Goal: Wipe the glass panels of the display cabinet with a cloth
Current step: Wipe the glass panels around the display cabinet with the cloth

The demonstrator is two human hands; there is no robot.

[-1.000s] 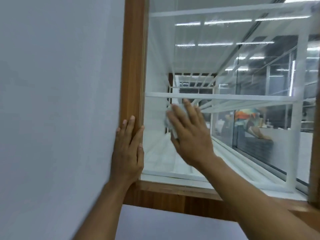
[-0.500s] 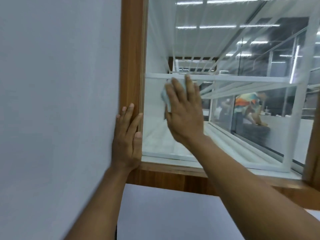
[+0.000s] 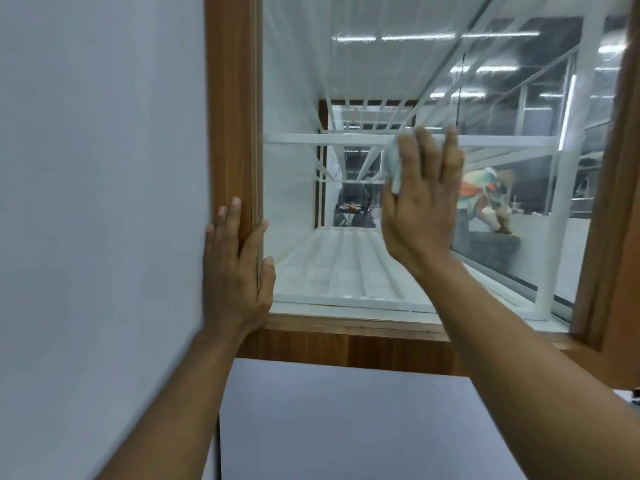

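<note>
The glass panel [image 3: 311, 74] of the display cabinet fills the middle of the view, set in a wooden frame [image 3: 230, 109]. My right hand [image 3: 420, 206] presses a pale cloth [image 3: 393, 164] flat against the glass with straight fingers, at the height of a white shelf bar [image 3: 329, 138]. Most of the cloth is hidden under my palm. My left hand [image 3: 237, 268] rests flat on the wooden frame's left post, thumb on the glass side.
A white wall [image 3: 100, 202] runs along the left. A grey panel [image 3: 346, 420] lies below the frame's wooden bottom rail [image 3: 346, 344]. White shelves [image 3: 346, 268] and a colourful figurine [image 3: 485, 199] show behind the glass; ceiling lights reflect in it.
My right hand has slid the cloth up and then to the right across the glass. My left hand has stayed on the frame.
</note>
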